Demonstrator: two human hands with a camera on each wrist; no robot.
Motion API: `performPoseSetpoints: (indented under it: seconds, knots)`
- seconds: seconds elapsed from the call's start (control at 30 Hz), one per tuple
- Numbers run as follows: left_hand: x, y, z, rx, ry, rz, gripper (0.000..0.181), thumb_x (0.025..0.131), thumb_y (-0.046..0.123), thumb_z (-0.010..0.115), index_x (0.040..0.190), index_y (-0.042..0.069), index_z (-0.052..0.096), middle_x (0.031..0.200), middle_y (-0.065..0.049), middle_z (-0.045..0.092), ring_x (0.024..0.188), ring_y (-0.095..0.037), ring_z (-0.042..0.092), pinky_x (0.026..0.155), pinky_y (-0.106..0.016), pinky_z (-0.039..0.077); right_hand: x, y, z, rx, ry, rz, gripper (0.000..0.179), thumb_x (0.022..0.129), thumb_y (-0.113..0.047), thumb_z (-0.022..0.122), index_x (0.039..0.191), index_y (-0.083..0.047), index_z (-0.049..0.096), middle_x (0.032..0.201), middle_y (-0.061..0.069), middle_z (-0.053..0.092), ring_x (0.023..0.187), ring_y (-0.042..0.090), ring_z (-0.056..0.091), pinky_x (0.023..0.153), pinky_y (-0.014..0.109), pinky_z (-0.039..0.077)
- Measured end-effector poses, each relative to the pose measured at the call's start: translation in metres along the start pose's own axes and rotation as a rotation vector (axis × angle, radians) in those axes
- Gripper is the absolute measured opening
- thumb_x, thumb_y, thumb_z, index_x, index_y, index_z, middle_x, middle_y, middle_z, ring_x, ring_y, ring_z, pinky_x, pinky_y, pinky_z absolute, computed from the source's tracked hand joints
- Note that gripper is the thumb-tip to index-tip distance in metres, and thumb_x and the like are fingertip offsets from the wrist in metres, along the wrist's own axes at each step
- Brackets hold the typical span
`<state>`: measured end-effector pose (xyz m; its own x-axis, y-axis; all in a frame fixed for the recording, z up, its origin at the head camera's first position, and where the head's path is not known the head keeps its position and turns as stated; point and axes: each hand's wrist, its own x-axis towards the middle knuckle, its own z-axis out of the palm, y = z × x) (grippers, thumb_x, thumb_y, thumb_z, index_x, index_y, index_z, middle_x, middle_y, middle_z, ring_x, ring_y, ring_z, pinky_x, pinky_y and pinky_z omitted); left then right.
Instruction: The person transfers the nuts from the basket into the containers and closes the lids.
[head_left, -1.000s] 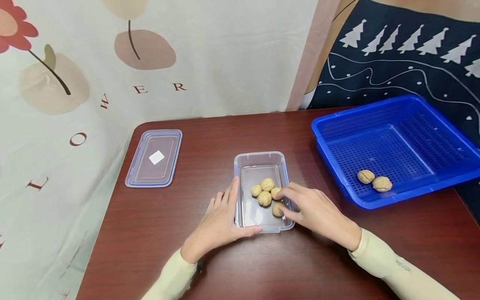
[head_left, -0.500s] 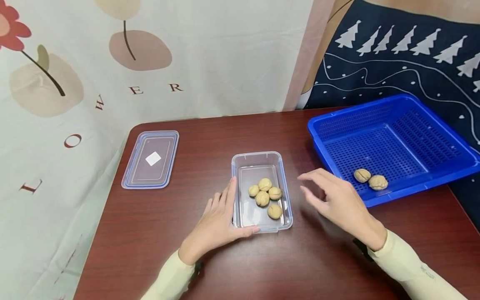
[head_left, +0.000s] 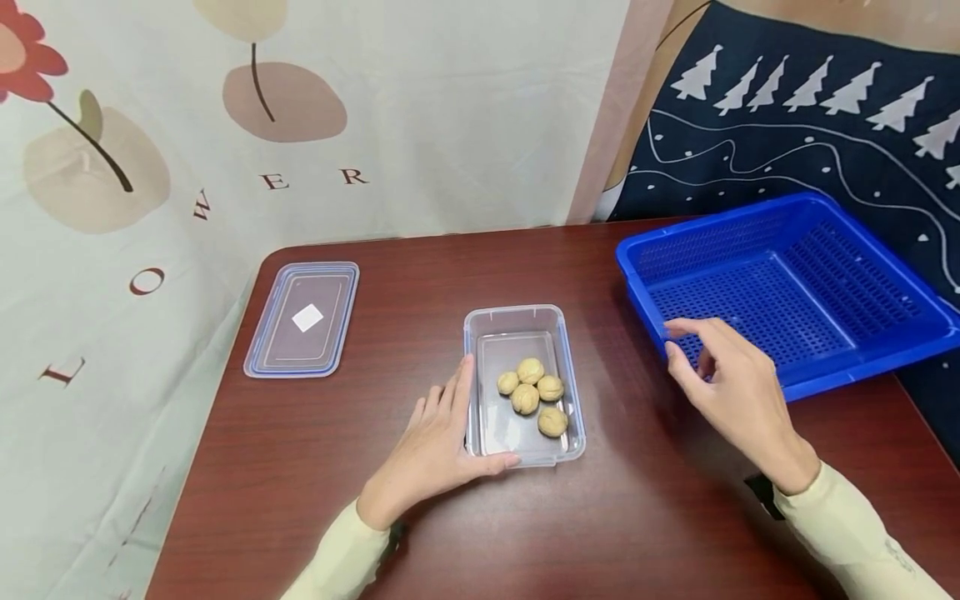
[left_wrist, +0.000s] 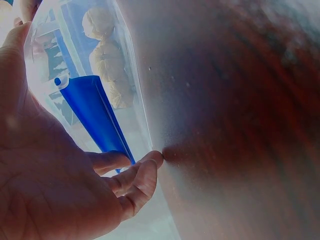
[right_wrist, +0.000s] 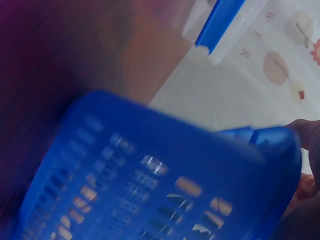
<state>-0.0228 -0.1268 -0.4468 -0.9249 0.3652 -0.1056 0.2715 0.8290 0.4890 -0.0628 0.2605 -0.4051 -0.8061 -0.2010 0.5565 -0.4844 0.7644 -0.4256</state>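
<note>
A clear plastic container [head_left: 517, 321] with a blue seal holds several walnuts [head_left: 525, 397], grouped toward its front right. My left hand [head_left: 423, 454] rests against its front left corner, fingers fairly straight along the left side and thumb on the front rim. In the left wrist view, that hand [left_wrist: 55, 170] touches the see-through wall, with walnuts [left_wrist: 110, 65] showing through. My right hand [head_left: 738, 392] is over the near left rim of a blue basket [head_left: 750, 292], thumb and index finger apart and nothing visible between them. It hides the basket's front left corner.
The container's clear lid [head_left: 303, 321], bearing a white square, lies at the table's back left. A printed cloth [head_left: 450, 117] hangs behind the brown table [head_left: 405, 283]; a dark cloth with white trees [head_left: 795, 125] hangs behind the basket.
My right hand has left the container and moved right to the basket. The two walnuts seen there earlier are hidden behind it. The left hand stays put at the container.
</note>
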Motion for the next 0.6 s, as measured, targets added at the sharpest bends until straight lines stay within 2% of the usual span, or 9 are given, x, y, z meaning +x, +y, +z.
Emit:
performPoseSetpoints:
  seconds: [0.17,0.43,0.6]
  knots:
    - [0.0,0.0,-0.003,-0.003,0.014,0.006,0.145,0.079,0.089,0.073,0.176,0.013,-0.005,0.175,-0.016,0.032,0.137,-0.039,0.046,0.114,-0.059,0.037,0.001,0.012,-0.003,-0.016,0.003,0.048,0.036,0.089,-0.004,0.086,0.124,-0.01,0.079,0.085,-0.003,0.06,0.069,0.007,0.047,0.057,0.021,0.035]
    - [-0.001,0.001,-0.001,-0.028,0.0,-0.005,0.145,0.078,0.09,0.073,0.176,0.017,-0.007,0.175,-0.015,0.033,0.138,-0.039,0.045,0.116,-0.06,0.035,0.0,0.022,-0.009,-0.072,-0.072,0.133,0.033,0.093,-0.008,0.084,0.126,-0.009,0.077,0.088,0.003,0.063,0.069,0.014,0.05,0.055,0.022,0.034]
    - [0.001,0.001,-0.001,-0.012,0.026,0.018,0.146,0.078,0.086,0.076,0.176,0.013,-0.003,0.172,-0.018,0.037,0.134,-0.04,0.047,0.112,-0.06,0.038,0.001,0.027,-0.014,-0.097,-0.129,0.179,0.034,0.093,-0.009,0.085,0.126,-0.006,0.077,0.094,0.008,0.068,0.069,0.018,0.053,0.057,0.028,0.039]
